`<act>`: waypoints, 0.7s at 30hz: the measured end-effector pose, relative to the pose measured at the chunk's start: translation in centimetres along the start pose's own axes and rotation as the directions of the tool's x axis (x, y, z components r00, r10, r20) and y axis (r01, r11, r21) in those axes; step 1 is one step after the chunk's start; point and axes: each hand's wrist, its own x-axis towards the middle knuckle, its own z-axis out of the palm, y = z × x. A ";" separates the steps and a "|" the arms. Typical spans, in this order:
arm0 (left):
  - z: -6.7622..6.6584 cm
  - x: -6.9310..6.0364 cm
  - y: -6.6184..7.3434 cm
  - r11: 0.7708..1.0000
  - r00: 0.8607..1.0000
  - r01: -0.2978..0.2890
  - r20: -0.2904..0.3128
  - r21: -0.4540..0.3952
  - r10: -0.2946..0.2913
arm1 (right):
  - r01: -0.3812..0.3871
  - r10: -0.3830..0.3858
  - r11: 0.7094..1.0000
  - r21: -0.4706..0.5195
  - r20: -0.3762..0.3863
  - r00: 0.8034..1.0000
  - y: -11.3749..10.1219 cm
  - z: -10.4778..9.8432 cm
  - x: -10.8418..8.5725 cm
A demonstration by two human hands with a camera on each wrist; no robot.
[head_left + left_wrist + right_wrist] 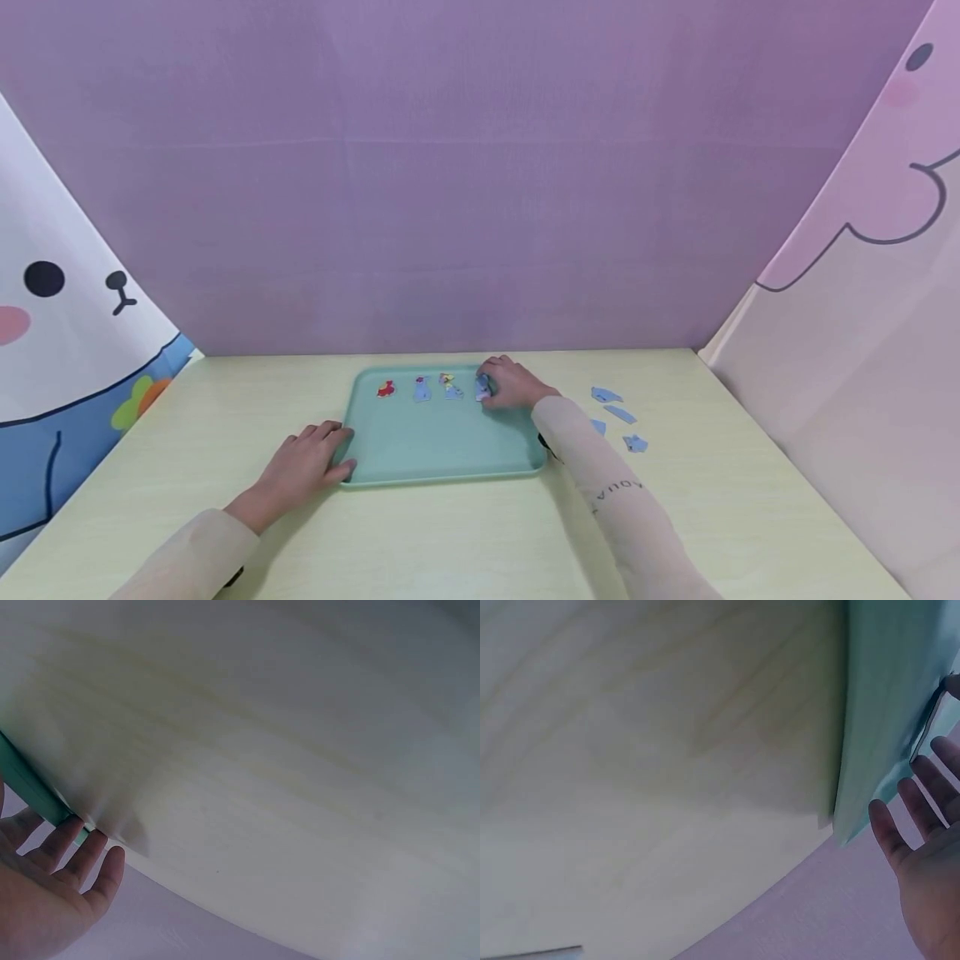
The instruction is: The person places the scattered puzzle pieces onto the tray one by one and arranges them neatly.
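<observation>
Blue piece sits between the fingers of the right hand.

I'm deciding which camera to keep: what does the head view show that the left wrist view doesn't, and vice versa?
Only head: the right hand pinching a small, flat blue piece; red and blue printed pieces on the rectangular green tray; irregular flat blue scraps on the pale wood-grain table. Only left wrist: the left hand from its palm side. Both: that hand at the tray's edge, the table and the purple backdrop.
</observation>
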 end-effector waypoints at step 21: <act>-0.2 0.0 0.2 1.000 1.000 0.006 0.006 -0.005 -0.006 | -0.046 0.046 0.999 -0.025 -0.004 0.999 0.5 0.4 -0.1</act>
